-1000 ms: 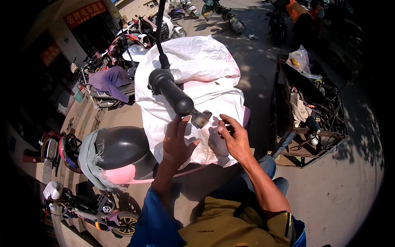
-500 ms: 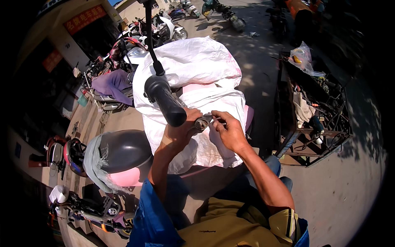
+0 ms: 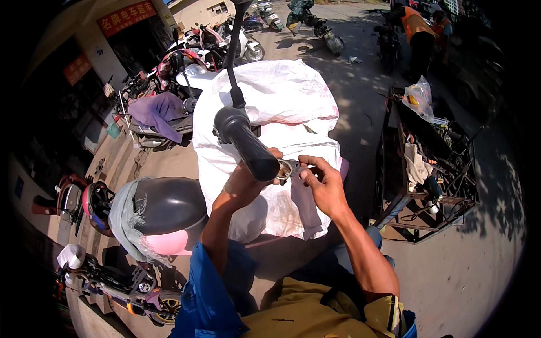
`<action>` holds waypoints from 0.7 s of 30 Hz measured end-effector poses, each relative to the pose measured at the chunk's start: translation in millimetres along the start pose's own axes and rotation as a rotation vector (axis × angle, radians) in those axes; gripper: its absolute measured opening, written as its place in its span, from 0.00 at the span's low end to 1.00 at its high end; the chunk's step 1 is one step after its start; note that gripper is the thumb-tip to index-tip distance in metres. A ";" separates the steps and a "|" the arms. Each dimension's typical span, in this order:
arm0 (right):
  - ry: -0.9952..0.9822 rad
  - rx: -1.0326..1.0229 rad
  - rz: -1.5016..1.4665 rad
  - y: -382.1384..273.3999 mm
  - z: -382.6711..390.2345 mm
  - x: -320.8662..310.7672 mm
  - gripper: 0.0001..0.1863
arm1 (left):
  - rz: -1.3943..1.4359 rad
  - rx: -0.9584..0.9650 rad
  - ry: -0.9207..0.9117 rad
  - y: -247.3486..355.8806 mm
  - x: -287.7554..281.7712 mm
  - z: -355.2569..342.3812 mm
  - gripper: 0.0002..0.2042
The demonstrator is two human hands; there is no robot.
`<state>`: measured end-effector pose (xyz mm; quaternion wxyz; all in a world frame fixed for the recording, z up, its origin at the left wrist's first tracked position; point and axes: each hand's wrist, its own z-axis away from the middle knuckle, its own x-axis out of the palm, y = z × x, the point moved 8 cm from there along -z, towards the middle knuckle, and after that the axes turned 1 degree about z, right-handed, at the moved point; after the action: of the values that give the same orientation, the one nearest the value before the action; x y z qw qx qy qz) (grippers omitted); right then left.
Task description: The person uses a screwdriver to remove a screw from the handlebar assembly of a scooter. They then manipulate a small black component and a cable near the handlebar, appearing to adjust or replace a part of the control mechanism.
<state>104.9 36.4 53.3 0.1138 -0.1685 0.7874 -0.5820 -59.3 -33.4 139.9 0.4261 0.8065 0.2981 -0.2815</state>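
A small metal part (image 3: 286,170), with a round, cup-like end and a flat piece toward the right, is between my two hands. My left hand (image 3: 239,188) is closed around its left side; the black handlebar grip (image 3: 252,147) hides some of those fingers. At the part's right edge, my right hand (image 3: 326,188) pinches it between thumb and fingers. Both hands are over a white woven sheet (image 3: 270,90) spread across a pink scooter. The part's exact kind cannot be made out.
Left of me is the scooter's black seat (image 3: 172,205) with a grey cloth (image 3: 125,219) on it. A metal-framed tool cart (image 3: 408,209) stands at right, holding tools and a plastic bag (image 3: 420,98). Parked scooters line the left; people in orange vests (image 3: 418,22) are far right.
My hands and the metal part have shifted slightly right and down relative to the grip, which now covers more of my left hand. The part's round opening has turned more toward view.
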 end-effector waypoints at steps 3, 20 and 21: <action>0.004 -0.060 0.018 -7.2 2.3 -0.6 0.16 | 0.013 0.052 0.005 4.0 -0.9 0.3 0.21; -0.145 -0.107 0.529 -57.9 39.8 25.7 0.20 | -0.012 0.216 0.095 -5.3 16.7 11.5 0.27; -0.182 -0.044 0.576 -53.6 39.0 29.8 0.21 | -0.022 0.204 0.097 -6.5 16.7 13.0 0.27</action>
<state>99.4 -24.0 93.5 0.3406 0.0079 0.8018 -0.4910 -55.5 -37.6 118.5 0.3236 0.8552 0.2968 -0.2755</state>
